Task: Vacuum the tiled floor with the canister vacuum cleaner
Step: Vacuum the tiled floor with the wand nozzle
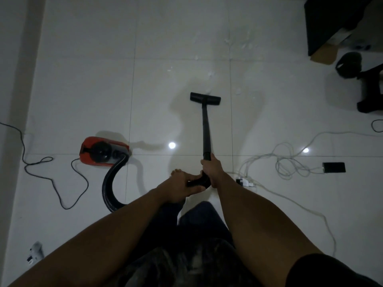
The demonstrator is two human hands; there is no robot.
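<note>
The floor head [205,98] sits flat on the tiled floor [83,79] just above the middle of the frame, at the end of the black wand [206,129], which runs down to my hands. Pale crumbs [238,44] lie scattered on the tiles just beyond the head and further toward the top of the frame, so I judge that most of the sweeping is still ahead; the tiles nearer me look clean, though in this dim light I can't be sure. My right grip [211,168] is wrapped tight round the near end of the wand, arm reaching forward. My left grip [182,183] is curled round the ribbed hose [113,187] just beside it, where the hose meets the handle. From there the hose loops left to the red canister [103,151] at centre left, with its black cord [51,177] trailing toward the left edge. White cables [286,160] tangle at the right
</note>
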